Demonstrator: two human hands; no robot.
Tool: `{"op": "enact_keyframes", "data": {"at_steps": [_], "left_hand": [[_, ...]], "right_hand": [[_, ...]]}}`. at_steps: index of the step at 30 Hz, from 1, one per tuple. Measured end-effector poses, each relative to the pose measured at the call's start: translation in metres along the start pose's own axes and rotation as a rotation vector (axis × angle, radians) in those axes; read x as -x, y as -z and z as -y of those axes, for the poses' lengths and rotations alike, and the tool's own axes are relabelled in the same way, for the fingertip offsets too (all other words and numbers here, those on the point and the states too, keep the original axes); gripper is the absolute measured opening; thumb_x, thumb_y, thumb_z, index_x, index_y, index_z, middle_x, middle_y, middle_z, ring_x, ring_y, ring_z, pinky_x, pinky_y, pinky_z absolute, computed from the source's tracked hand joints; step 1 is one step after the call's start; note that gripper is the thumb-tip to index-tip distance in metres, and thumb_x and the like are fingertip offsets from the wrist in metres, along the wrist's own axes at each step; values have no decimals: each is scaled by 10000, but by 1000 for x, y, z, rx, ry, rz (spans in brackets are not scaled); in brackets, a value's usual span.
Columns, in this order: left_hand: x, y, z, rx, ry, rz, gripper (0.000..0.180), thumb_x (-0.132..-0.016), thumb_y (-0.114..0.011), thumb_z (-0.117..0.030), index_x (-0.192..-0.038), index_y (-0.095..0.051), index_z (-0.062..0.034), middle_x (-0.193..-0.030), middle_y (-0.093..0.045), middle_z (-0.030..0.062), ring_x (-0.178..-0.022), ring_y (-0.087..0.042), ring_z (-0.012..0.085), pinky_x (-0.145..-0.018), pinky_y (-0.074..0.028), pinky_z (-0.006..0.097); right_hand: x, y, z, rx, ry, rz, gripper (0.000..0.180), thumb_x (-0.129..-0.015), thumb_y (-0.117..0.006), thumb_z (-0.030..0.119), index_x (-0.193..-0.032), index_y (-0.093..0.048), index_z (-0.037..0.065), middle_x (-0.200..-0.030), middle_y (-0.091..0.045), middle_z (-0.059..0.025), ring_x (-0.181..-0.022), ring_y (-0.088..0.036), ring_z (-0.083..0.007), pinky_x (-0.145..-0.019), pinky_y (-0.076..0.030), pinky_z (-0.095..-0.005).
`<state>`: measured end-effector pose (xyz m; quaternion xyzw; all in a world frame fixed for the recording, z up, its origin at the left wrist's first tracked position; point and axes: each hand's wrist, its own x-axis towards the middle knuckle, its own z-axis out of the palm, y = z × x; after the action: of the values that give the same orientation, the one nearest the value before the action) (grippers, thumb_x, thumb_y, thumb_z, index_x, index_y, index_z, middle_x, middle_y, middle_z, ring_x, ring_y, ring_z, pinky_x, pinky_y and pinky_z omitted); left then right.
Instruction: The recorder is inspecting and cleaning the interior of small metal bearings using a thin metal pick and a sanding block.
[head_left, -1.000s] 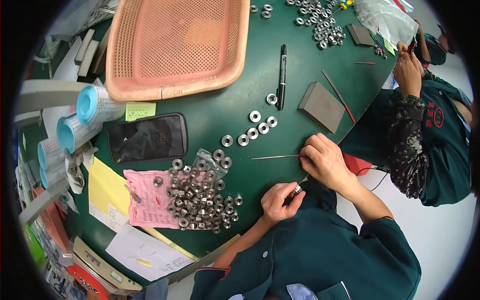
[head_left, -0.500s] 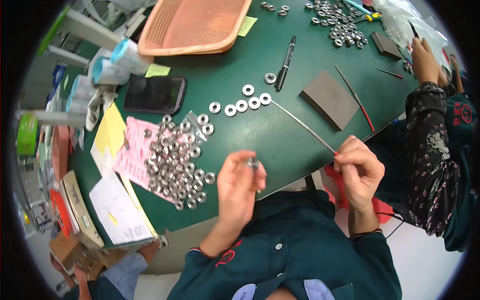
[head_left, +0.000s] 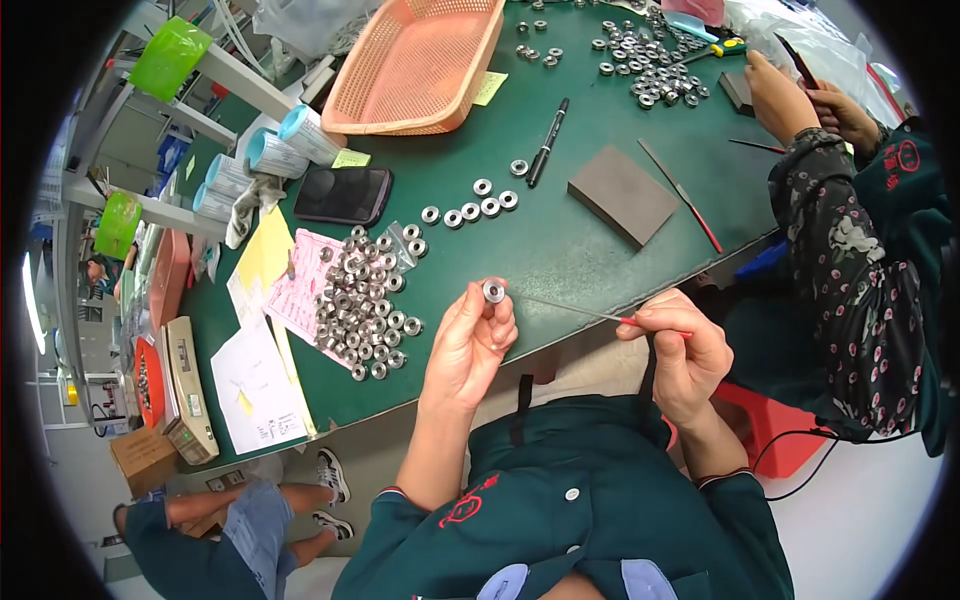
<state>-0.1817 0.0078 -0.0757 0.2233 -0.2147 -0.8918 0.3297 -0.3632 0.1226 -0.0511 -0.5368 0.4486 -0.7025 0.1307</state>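
Lifted since the earlier frame, the left hand (head_left: 470,340) pinches a small metal ring (head_left: 493,291) above the green worktop (head_left: 560,250) edge, right of the ring pile (head_left: 365,300). Right hand (head_left: 685,350) grips a thin red-handled rod (head_left: 590,312), tip at the ring.

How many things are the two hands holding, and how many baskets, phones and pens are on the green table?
Metal ring in the left hand: 1
Red-handled needle file in the right hand: 1
Pink basket: 1
Black phone: 1
Black pen: 1
Total: 5
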Motion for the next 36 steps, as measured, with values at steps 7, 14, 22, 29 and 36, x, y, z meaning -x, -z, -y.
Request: {"op": "enact_keyframes", "data": {"at_steps": [7, 14, 22, 29, 36], "left_hand": [[-2, 0, 1, -36, -7, -17, 296, -912, -505, -289, -971, -526, 0, -724, -529, 39, -574, -426, 93, -522, -335, 212], [1, 1, 0, -63, 12, -20, 278, -895, -535, -308, -855, -545, -33, -683, -534, 38, -534, -423, 91, -499, -328, 212], [2, 0, 0, -9, 10, -102, 303, -903, -514, -335, -801, -546, -51, -652, -540, 35, -518, -429, 98, -490, -335, 215], [1, 0, 5, 0, -22, -75, 299, -908, -508, -328, -818, -551, -46, -666, -555, 43, -524, -442, 101, -490, -342, 216], [-2, 2, 1, 42, -4, -81, 305, -916, -491, -325, -844, -556, -36, -676, -552, 41, -532, -455, 103, -491, -344, 213]], "right_hand": [[-9, -13, -14, -24, -120, 39, 79, -825, -565, -1, -878, -608, -41, -720, -638, -111, -664, -596, -179, -593, -472, -271], [-10, -40, -38, 43, -187, -72, 46, -804, -583, 2, -826, -619, -16, -692, -612, -75, -594, -569, -147, -519, -441, -262], [-17, -53, -40, -77, -204, -281, 121, -879, -548, 96, -807, -581, 5, -719, -601, -74, -632, -558, -110, -567, -442, -233], [-16, -55, -41, -86, -175, -237, 180, -922, -480, 135, -846, -536, -18, -761, -629, -114, -680, -595, -146, -646, -488, -254], [-19, -51, -51, -39, -111, -226, 130, -916, -474, 86, -847, -527, -11, -779, -630, -125, -666, -594, -158, -612, -486, -258]]}}
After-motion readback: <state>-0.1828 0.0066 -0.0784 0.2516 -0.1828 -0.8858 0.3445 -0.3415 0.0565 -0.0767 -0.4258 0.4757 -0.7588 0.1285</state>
